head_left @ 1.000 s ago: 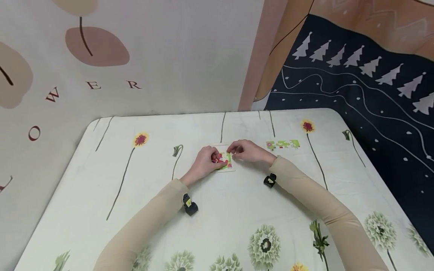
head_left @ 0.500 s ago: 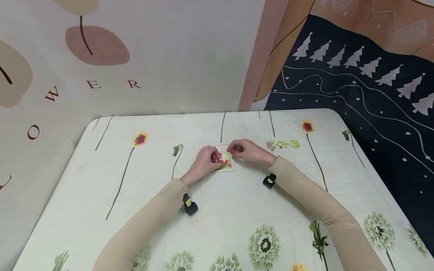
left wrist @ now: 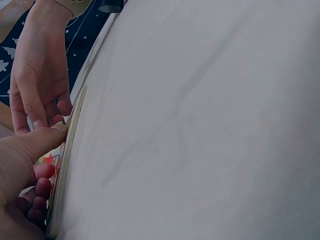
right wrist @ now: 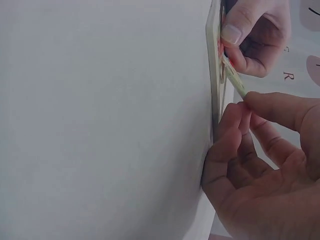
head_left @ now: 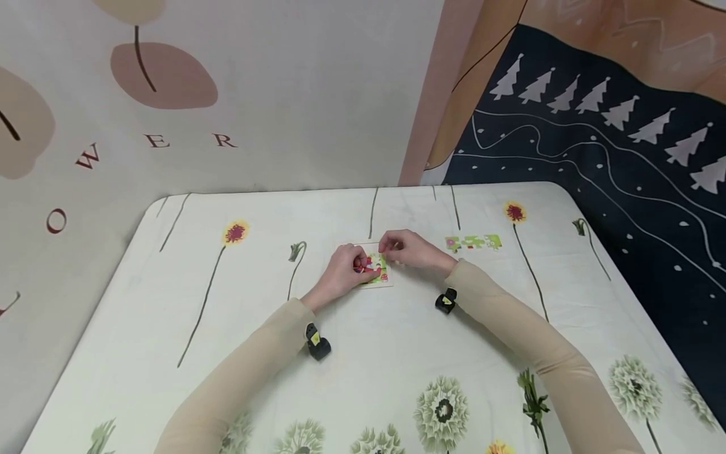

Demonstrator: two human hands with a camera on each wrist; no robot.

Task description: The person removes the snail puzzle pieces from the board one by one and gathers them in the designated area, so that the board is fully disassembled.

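A small jigsaw puzzle board (head_left: 381, 285) with a colourful red-and-green picture lies near the table's middle. My left hand (head_left: 342, 272) rests over its left part. Its thumb presses out along the face of the board, and the other fingers are curled against the picture. At the upper right corner, my right hand (head_left: 409, 248) pinches a thin, green-edged puzzle piece (right wrist: 235, 80) between thumb and fingertips. The right wrist view shows this piece tilted up from the board, its far end at the other pieces. My two hands hide much of the picture.
A short row of several loose green puzzle pieces (head_left: 472, 241) lies right of the right hand. The tablecloth (head_left: 374, 353) is white with printed flowers. A pale printed curtain (head_left: 317, 126) hangs behind, and a dark one with trees (head_left: 595, 145) at the right.
My right hand has shifted slightly up and left at the puzzle's upper right corner, and its wrist has moved left. The left hand has stayed in place.
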